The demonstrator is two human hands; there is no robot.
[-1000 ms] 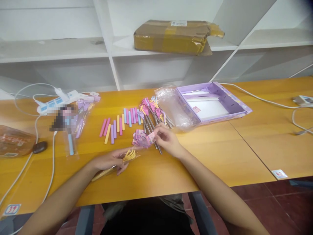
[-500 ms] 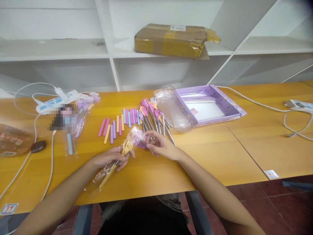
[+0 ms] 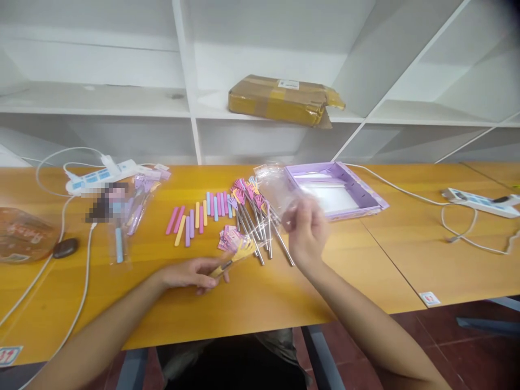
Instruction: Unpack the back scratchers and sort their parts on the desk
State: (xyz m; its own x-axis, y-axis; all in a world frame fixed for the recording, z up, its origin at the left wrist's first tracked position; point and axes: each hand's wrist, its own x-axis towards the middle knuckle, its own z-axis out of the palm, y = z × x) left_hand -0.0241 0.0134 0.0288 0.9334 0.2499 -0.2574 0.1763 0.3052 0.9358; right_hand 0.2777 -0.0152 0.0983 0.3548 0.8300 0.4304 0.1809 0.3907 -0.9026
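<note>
My left hand point(image 3: 197, 273) is closed around the handle of a yellow back scratcher point(image 3: 244, 250), whose claw head points right. Clear plastic film point(image 3: 262, 238) stretches from around that head toward my right hand point(image 3: 306, 230). Blurred by motion, my right hand is raised with fingers curled together, and clear plastic shows at its left side. Pink printed cards point(image 3: 230, 238) lie just beyond the yellow claw. Behind them is a pile of metal-rod back scratchers point(image 3: 260, 216) with coloured claw heads. Loose coloured handle sleeves point(image 3: 190, 227) lie in rows to the left.
A purple open box point(image 3: 361, 211) stands behind my right hand, with empty plastic wrapping point(image 3: 270, 176) beside it. Bagged scratchers point(image 3: 140, 200), a power strip point(image 3: 101, 176), cables and an orange bag point(image 3: 26, 235) are at left. A taped carton point(image 3: 280, 100) sits on the shelf.
My right hand has moved right and up, away from the pink cards. My left hand now grips the scratcher lower on its handle, and its head has swung right. The view has shifted.
</note>
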